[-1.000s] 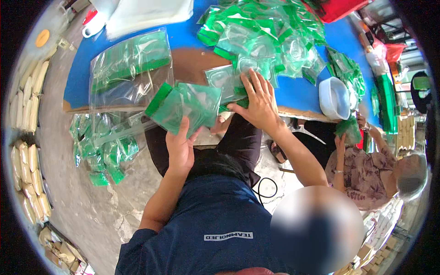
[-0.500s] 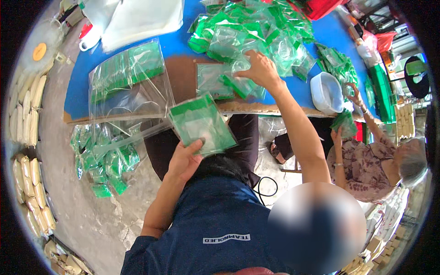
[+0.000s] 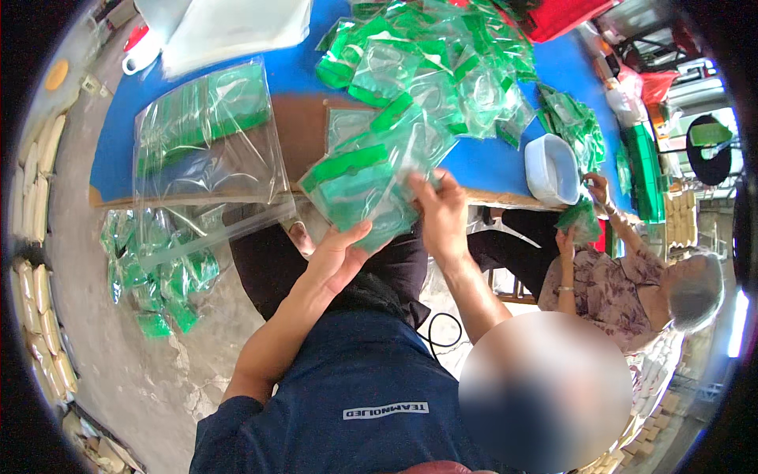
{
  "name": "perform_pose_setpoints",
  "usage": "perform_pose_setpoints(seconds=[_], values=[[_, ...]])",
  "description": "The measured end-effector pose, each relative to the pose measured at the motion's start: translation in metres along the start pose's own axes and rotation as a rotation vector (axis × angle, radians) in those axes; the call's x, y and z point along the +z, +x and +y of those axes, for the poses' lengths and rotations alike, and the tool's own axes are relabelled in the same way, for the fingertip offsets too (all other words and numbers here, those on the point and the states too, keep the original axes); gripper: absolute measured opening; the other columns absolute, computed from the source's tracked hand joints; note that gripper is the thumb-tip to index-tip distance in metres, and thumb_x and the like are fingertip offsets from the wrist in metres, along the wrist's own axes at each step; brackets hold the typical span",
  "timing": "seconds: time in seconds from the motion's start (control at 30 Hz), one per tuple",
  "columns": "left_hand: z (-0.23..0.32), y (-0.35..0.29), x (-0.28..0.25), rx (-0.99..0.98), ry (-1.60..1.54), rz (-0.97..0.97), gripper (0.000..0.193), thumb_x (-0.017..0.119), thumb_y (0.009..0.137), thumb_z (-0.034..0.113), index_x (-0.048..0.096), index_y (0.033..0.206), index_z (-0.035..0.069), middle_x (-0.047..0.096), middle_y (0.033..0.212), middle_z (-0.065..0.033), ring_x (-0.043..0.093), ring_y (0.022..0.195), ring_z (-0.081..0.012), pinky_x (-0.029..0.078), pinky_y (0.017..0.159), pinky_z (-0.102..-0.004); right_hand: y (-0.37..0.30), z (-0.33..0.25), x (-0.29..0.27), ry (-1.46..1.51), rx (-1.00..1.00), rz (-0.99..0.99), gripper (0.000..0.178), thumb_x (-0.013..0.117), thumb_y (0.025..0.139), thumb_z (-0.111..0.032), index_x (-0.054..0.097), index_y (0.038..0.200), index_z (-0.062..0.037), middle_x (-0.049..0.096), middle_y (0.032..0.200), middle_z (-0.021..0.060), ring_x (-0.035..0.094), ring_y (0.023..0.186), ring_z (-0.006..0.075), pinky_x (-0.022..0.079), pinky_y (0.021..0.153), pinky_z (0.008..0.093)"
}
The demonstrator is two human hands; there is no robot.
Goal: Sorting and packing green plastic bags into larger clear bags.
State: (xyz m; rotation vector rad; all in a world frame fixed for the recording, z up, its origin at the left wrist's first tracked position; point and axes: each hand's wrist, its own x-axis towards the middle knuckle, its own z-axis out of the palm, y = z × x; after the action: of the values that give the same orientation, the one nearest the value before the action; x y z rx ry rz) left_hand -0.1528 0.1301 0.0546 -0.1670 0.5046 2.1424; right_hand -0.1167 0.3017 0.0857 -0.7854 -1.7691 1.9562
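Observation:
My left hand [image 3: 339, 251] is closed on a flat clear plastic packet [image 3: 343, 189] with a green top band, thumb on its near edge. Against it, my right hand [image 3: 442, 212] pinches another green-banded packet [image 3: 418, 138], which overlaps the first. Both packets hang over the table's front edge above my lap; what lies inside them is hard to make out. Just beyond, partly covered, a packet [image 3: 343, 125] rests on the brown patch of the table. To the left lies a large clear bag [image 3: 209, 126] with several green packets inside, its mouth hanging off the edge.
A big heap of green packets [image 3: 434, 59] covers the back of the blue table [image 3: 114, 154]. A white tub [image 3: 551, 170] stands at right, near a co-worker's hands [image 3: 596, 189] and a packet. White plastic sheets [image 3: 237, 35] lie back left; bagged packets [image 3: 162, 284] sit below left.
My right hand has come back from the table toward me with a packet, which now overlaps the one in my left hand.

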Motion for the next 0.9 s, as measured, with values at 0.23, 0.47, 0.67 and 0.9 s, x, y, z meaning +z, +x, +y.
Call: perform_pose_setpoints(seconds=[0.23, 0.47, 0.67, 0.9], values=[[-0.001, -0.002, -0.018, 0.165, 0.321, 0.187, 0.053, 0.071, 0.088, 0.005, 0.048, 0.136, 0.007, 0.057, 0.133, -0.0083, 0.057, 0.123, -0.0224, 0.049, 0.103, -0.0428, 0.020, -0.019, -0.032, -0.671, -0.337, -0.310, 0.034, 0.057, 0.099, -0.026, 0.063, 0.118, 0.0009, 0.065, 0.115, 0.0136, 0.060, 0.105, 0.0251, 0.047, 0.090, 0.0386], [-0.018, -0.004, -0.021, 0.260, 0.223, 0.244, 0.050, 0.070, 0.088, 0.001, 0.050, 0.134, 0.006, 0.061, 0.128, -0.0077, 0.058, 0.121, -0.0234, 0.046, 0.106, -0.0408, 0.016, -0.012, -0.039, -1.005, -0.794, -0.688, 0.035, 0.060, 0.092, -0.016, 0.062, 0.124, -0.0010, 0.055, 0.134, 0.0232, 0.053, 0.124, 0.0412, 0.040, 0.104, 0.0520], [-0.001, -0.024, -0.040, 0.147, 0.371, 0.284, 0.055, 0.072, 0.087, 0.004, 0.047, 0.137, 0.002, 0.060, 0.130, -0.0112, 0.057, 0.122, -0.0251, 0.048, 0.103, -0.0432, 0.086, -0.025, 0.026, -0.881, -1.068, -0.657, 0.034, 0.059, 0.088, -0.008, 0.062, 0.120, -0.0003, 0.058, 0.129, 0.0218, 0.055, 0.122, 0.0355, 0.045, 0.101, 0.0464], [0.030, -0.086, -0.027, 0.177, 0.326, 0.233, 0.058, 0.076, 0.082, 0.007, 0.050, 0.133, 0.000, 0.062, 0.125, -0.0118, 0.061, 0.115, -0.0238, 0.048, 0.102, -0.0411, 0.065, -0.034, 0.051, -1.368, -0.880, -0.593, 0.037, 0.069, 0.083, -0.026, 0.058, 0.107, 0.0009, 0.056, 0.123, 0.0239, 0.056, 0.112, 0.0377, 0.047, 0.096, 0.0488]])
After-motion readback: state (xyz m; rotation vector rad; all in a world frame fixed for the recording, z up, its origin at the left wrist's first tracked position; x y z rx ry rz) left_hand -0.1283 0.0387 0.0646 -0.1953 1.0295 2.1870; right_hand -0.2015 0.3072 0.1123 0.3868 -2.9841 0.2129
